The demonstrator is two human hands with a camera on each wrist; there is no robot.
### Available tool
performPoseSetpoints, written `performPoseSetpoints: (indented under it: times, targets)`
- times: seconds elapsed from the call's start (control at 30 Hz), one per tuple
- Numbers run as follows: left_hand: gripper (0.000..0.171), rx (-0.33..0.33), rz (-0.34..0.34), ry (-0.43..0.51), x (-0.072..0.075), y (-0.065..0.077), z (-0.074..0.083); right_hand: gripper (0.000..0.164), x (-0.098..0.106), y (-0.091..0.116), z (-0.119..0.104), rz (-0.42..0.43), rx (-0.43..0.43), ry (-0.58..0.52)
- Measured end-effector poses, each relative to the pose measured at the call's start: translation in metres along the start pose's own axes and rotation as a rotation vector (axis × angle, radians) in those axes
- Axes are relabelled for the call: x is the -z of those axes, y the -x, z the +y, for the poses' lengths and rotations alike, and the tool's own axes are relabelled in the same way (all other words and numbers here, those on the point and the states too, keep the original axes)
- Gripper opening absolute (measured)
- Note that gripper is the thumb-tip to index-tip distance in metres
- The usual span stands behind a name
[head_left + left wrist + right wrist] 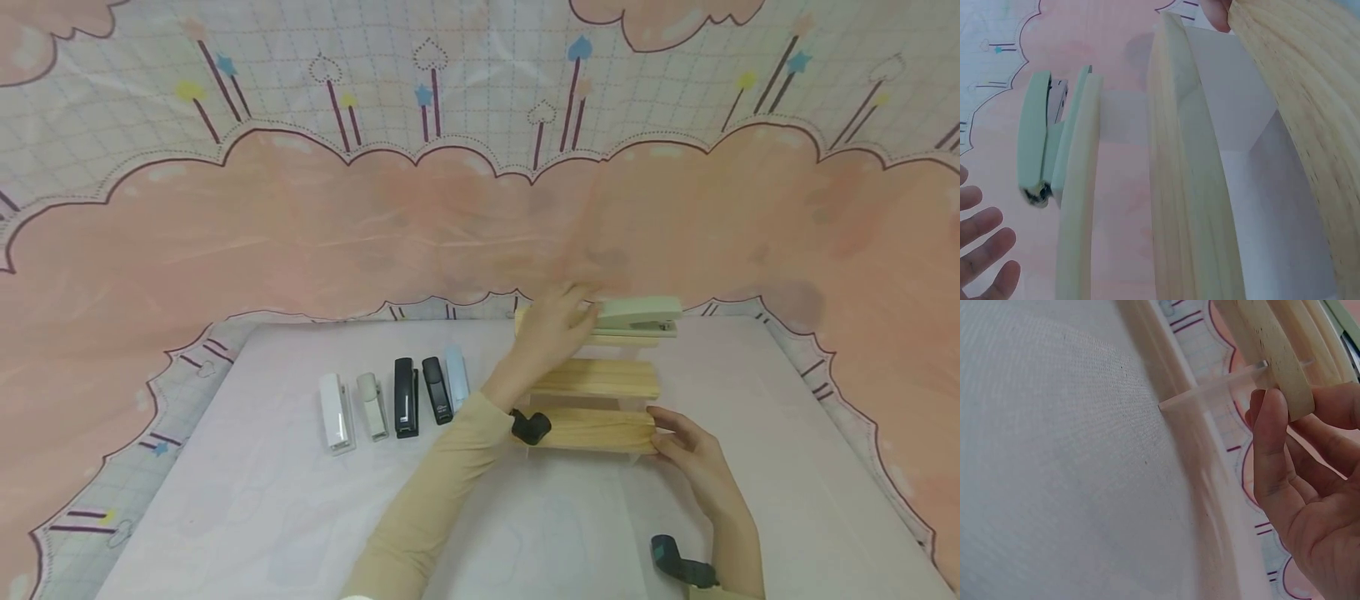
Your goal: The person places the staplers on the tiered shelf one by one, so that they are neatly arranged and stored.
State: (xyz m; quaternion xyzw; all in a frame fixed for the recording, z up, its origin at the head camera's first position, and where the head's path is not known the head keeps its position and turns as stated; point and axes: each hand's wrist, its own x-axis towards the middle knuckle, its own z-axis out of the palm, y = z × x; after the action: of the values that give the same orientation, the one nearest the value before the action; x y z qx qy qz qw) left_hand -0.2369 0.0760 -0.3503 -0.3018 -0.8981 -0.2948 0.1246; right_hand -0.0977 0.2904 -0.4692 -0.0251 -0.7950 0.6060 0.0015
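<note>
A wooden three-tier stand holds a pale green stapler [637,315] on its top board [626,341]. My left hand [555,327] is just left of that stapler. In the left wrist view, a gap separates the left fingers [988,250] from the stapler [1034,137], and they hold nothing. My right hand [705,462] pinches the right end of the bottom board [592,432] between thumb and fingers, as the right wrist view also shows at the board's end [1300,403]. Between these boards lies the middle board [600,379].
Left of the stand, several staplers lie in a row: white [335,412], small light grey [372,406], large black [406,398], small black [437,390] and light blue [456,379]. Clear supports [1216,386] carry the boards. A patterned cloth [375,225] hangs behind the white table [247,500].
</note>
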Motion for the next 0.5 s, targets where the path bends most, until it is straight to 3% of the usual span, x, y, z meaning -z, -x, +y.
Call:
performPoseSetpoints:
  times: [0.5]
  targets:
    - [0.04, 0.094, 0.067, 0.027, 0.02, 0.034, -0.023, 0.047, -0.001, -0.001, -0.001, 0.003, -0.015, 0.019]
